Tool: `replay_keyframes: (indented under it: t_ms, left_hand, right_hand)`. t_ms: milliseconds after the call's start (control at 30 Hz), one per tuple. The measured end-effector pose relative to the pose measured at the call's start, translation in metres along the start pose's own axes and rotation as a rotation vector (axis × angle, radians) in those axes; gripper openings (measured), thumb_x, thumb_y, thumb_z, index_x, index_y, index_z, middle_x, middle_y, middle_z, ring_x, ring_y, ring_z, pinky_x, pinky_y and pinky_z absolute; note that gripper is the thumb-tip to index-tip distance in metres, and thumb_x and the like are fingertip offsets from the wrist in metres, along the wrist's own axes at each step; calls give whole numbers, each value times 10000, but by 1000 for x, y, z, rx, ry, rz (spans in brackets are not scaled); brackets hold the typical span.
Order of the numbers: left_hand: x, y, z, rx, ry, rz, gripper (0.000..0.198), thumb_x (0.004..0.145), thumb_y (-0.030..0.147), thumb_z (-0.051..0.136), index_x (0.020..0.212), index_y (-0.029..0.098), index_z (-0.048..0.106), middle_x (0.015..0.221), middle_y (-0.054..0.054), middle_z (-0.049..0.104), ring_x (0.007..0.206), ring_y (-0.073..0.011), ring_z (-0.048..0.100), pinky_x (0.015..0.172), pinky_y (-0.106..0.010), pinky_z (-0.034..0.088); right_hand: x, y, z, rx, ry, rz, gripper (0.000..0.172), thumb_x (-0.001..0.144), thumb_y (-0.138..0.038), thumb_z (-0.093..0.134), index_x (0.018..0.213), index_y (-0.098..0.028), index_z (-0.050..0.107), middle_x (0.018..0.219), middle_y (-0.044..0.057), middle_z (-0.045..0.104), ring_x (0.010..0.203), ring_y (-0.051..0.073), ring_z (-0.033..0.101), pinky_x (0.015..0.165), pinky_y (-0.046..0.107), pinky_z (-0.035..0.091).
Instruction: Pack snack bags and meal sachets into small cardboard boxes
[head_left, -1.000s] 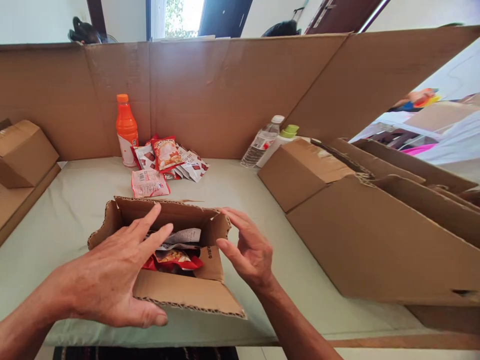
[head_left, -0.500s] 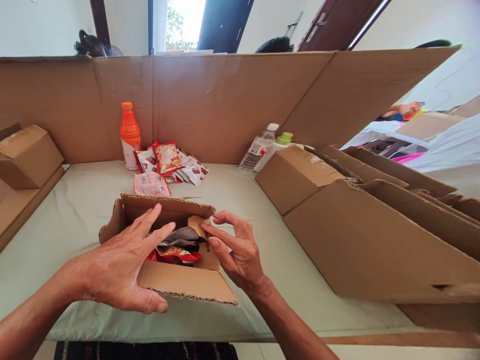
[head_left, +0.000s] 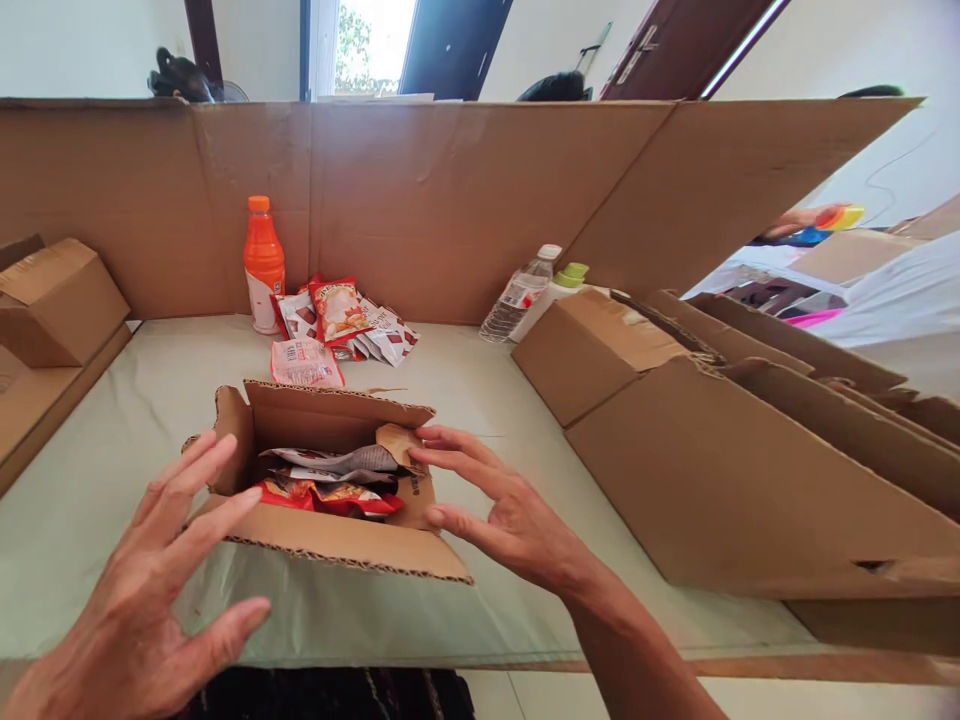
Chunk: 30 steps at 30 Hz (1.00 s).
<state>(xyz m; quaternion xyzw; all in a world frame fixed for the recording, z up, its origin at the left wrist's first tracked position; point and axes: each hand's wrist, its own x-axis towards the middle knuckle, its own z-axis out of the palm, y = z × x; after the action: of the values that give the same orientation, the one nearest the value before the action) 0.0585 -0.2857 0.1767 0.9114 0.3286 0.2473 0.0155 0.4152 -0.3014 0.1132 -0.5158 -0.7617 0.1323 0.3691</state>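
A small open cardboard box (head_left: pixel 360 548) stands on the table's pale green cover with its flaps up. Inside lie a red snack packet (head_left: pixel 330 497) and some grey-white packets (head_left: pixel 334 460). My left hand (head_left: pixel 161 590) is spread open at the box's left side, its fingertips near the left flap; contact there is hard to tell. At the box's right side, my right hand (head_left: pixel 514 510) has its fingers stretched and its thumb apart, fingertips at the right edge by a folded brown flap (head_left: pixel 397 443). Neither hand grips anything.
Behind the box lie several loose packets (head_left: pixel 341 312) and an orange bottle (head_left: pixel 262 265). A clear bottle (head_left: pixel 519 300) leans beside a green-capped white bottle (head_left: pixel 572 276). Large cardboard boxes (head_left: pixel 750 480) flank the right, another box (head_left: pixel 75 305) the left. A cardboard wall (head_left: pixel 465 200) closes the back.
My left hand has moved left and back off the box's opening, uncovering the packets. My right hand has spread its fingers and shifted slightly outward along the right edge.
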Motion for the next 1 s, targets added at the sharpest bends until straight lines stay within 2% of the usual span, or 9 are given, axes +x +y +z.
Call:
replay_keyframes:
  t_ms: [100, 200, 267, 333, 500, 667, 733, 867, 1000]
  left_hand:
    - [-3, 2, 15, -14, 124, -125, 536, 918, 200, 597, 1422, 320, 459, 1685, -83, 199, 1527, -388, 253, 1167, -683, 349]
    - [-5, 4, 28, 20, 199, -178, 529, 885, 164, 628, 1367, 337, 491, 1712, -42, 93, 1550, -422, 150, 1178, -740, 269]
    - [-6, 5, 35, 50, 257, -193, 535, 854, 134, 653, 1326, 348, 518, 1721, -2, 40, 1561, -440, 63, 1178, -771, 224]
    - [-8, 5, 42, 9, 291, -203, 493, 848, 106, 648, 1276, 331, 550, 1722, -3, 41, 1558, -444, 99, 1167, -759, 271]
    - [-8, 0, 51, -176, 305, -162, 327, 887, 57, 568, 1149, 249, 601, 1651, -100, 295, 1424, -328, 477, 1084, -523, 520]
    - [0, -7, 44, -150, 285, -58, 290, 866, 63, 569, 1106, 216, 624, 1308, -127, 683, 1249, -266, 648, 1084, -465, 534]
    - [3, -10, 39, -160, 279, -54, 307, 869, 82, 580, 1130, 234, 628, 1233, -96, 732, 1191, -250, 686, 1068, -446, 549]
    - [6, -17, 30, -214, 236, -152, 359, 924, 177, 599, 1268, 275, 566, 1109, -31, 780, 1045, -201, 746, 946, -354, 611]
    - [13, -26, 29, -247, 205, -249, 351, 967, 263, 585, 1311, 277, 514, 1026, 9, 784, 939, -164, 762, 898, -297, 615]
  right_hand:
    - [10, -10, 0, -147, 51, -40, 296, 941, -422, 648, 1195, -300, 737, 1265, 107, 705, 1169, 313, 653, 989, 521, 531]
    - [22, -19, 2, -253, 63, -103, 238, 929, -366, 658, 1133, -290, 754, 1139, 102, 750, 1050, 322, 677, 900, 541, 536]
    - [30, -23, 5, -273, 54, -124, 282, 917, -345, 666, 1183, -286, 740, 1166, 106, 747, 1057, 333, 673, 893, 550, 537]
    - [36, -26, 9, -279, 72, -116, 377, 922, -340, 651, 1294, -285, 689, 1261, 111, 716, 1128, 342, 659, 938, 562, 533]
    - [48, -22, 19, -284, 125, -66, 555, 942, -326, 601, 1487, -261, 517, 1515, 119, 541, 1327, 322, 577, 1042, 511, 534]
    - [56, -12, 24, -261, 94, -23, 517, 916, -334, 629, 1423, -238, 589, 1415, 136, 630, 1227, 331, 649, 999, 527, 564]
    - [57, -12, 25, -233, 91, -1, 485, 923, -356, 629, 1397, -249, 616, 1392, 131, 647, 1157, 323, 680, 961, 521, 581]
    - [51, -16, 22, -97, 122, 66, 415, 953, -387, 607, 1340, -246, 655, 1344, 129, 671, 883, 239, 722, 730, 401, 629]
    - [41, -13, 19, 75, 201, 65, 285, 963, -377, 606, 1199, -262, 718, 1224, 98, 725, 907, 224, 714, 738, 369, 610]
